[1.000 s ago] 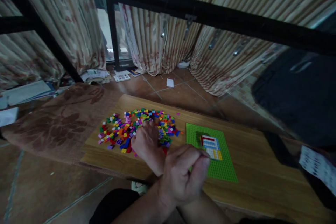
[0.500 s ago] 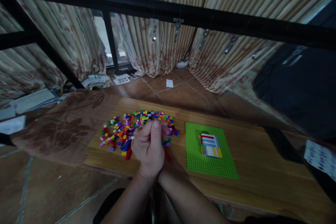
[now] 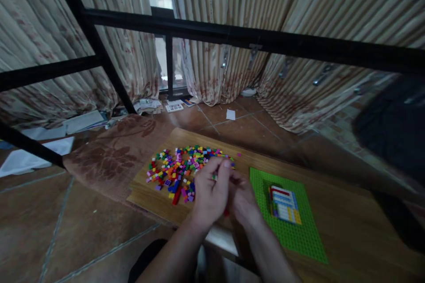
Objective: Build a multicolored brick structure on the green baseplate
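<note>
My left hand (image 3: 212, 190) is closed, thumb on top and fingers curled, above the near right side of a heap of small toy bricks (image 3: 179, 166). Close against it, my right hand (image 3: 241, 196) is also closed, its fingertips partly behind the left hand. Whatever lies between the fingers is hidden. To the right, a green baseplate (image 3: 305, 239) lies on the wooden bench and carries a flat block of built bricks (image 3: 284, 205) in white, light blue, red and yellow. A long red brick (image 3: 177, 195) lies at the heap's near edge.
The wooden bench top (image 3: 149, 194) runs left to right before me, with a brown patterned cloth (image 3: 116, 154) beyond its left end. A black metal frame (image 3: 232, 33) crosses in front of striped curtains (image 3: 212, 70). Papers (image 3: 36, 154) lie on the tiled floor at left.
The view has swung left, so the bench and bricks appear further right. My right hand, mostly hidden behind the left before, now shows beside it, and the wrists have moved apart.
</note>
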Demonstrator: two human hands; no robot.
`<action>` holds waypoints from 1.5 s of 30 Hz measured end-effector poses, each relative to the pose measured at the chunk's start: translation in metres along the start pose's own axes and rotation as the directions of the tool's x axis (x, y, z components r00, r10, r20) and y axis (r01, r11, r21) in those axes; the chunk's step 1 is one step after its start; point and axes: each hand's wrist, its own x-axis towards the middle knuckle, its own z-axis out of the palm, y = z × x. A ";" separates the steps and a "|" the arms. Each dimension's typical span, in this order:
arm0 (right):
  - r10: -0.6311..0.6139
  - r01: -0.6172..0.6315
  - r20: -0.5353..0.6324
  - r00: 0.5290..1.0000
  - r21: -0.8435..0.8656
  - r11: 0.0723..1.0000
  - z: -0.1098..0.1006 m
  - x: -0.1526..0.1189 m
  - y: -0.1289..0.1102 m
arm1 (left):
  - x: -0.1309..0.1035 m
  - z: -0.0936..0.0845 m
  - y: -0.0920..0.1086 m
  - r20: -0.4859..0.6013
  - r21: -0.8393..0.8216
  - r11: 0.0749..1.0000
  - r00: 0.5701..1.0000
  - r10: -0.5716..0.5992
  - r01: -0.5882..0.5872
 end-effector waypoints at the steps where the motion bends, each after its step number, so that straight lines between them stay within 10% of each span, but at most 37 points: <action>1: 0.049 -0.046 -0.039 0.998 0.054 0.997 -0.011 -0.002 -0.005 | 0.005 -0.001 -0.005 -0.009 -0.019 0.999 0.999 -0.050 0.050; 5: 0.182 -0.143 -0.141 0.973 0.253 0.957 -0.043 -0.019 -0.024 | 0.012 0.002 -0.019 0.212 0.074 0.983 0.961 -0.178 0.166; 9: 0.174 -0.116 -0.192 0.966 0.282 0.953 -0.065 -0.036 -0.035 | -0.005 0.012 -0.016 0.527 0.177 0.982 0.849 -0.037 -0.067; 13: 0.119 -0.087 -0.274 0.954 0.125 0.988 -0.089 -0.048 -0.037 | -0.024 0.027 -0.011 0.685 0.207 0.942 0.727 0.054 -0.265; 19: -0.021 -0.046 -0.245 0.969 -0.266 0.963 -0.123 -0.058 -0.039 | -0.043 0.050 -0.018 0.754 0.337 0.825 0.655 0.051 -0.453; 24: -0.107 -0.002 -0.174 0.979 -0.532 0.847 -0.132 -0.060 -0.043 | -0.055 0.064 -0.027 0.702 0.446 0.778 0.712 0.003 -0.443; 30: -0.172 0.054 -0.176 0.969 -0.532 0.845 -0.174 -0.056 -0.064 | -0.059 0.071 -0.044 0.549 0.415 0.897 0.827 -0.118 -0.148; 37: -0.225 -0.002 -0.393 0.892 -0.500 0.866 -0.245 -0.041 -0.076 | -0.061 0.085 -0.057 0.579 0.388 0.914 0.803 -0.143 -0.118; 45: -0.103 -0.069 -0.352 0.930 -0.443 0.894 -0.254 -0.041 -0.056 | -0.062 0.097 -0.069 0.593 0.388 0.915 0.789 -0.158 -0.109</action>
